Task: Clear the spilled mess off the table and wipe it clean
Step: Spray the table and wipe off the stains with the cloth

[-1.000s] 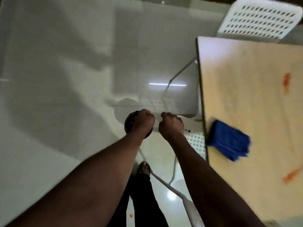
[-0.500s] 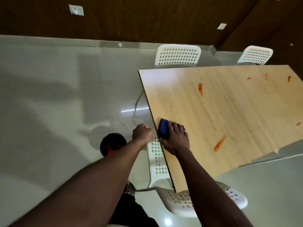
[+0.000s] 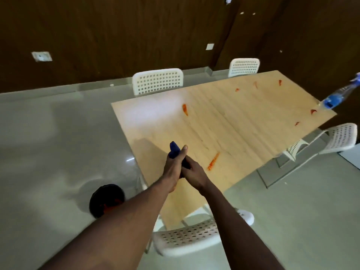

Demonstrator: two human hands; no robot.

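— Which step is this?
— Readying the cloth, I'd say; no wiping stroke looks under way. On the floor left of the table's (image 3: 224,129) near corner stands a black bin (image 3: 106,199) with something orange inside. Over the table's near-left edge the left hand (image 3: 172,166) is wrapped round a blue cloth (image 3: 174,150), one end poking out above its fingers. The right hand (image 3: 194,172) is curled on the cloth's lower part. The cloth is bunched between both hands and seems lifted off the tabletop.
— And next?
— The nearest orange smear (image 3: 213,161) lies on the table just right of the hands. My guess is to flatten the cloth, press it down there and drag along the streak. A tight wad would likely only spread it.
— Much left?
— Plenty, it seems. A second smear (image 3: 185,109) sits toward the table's far-left part, small red marks (image 3: 237,90) dot its far end, and more marks (image 3: 313,111) lie by its right corner, beside a spray bottle (image 3: 335,97).
— The surface?
— Pale wood-grain top, smooth, with a glare patch at its left end.
— The room?
— Glossy grey floor round the table and a dark wooden wall behind it. There are white perforated chairs: a far-left chair (image 3: 157,80), a near chair (image 3: 187,238) at the table's near end, another far chair (image 3: 244,67), and a right-side chair (image 3: 339,137).
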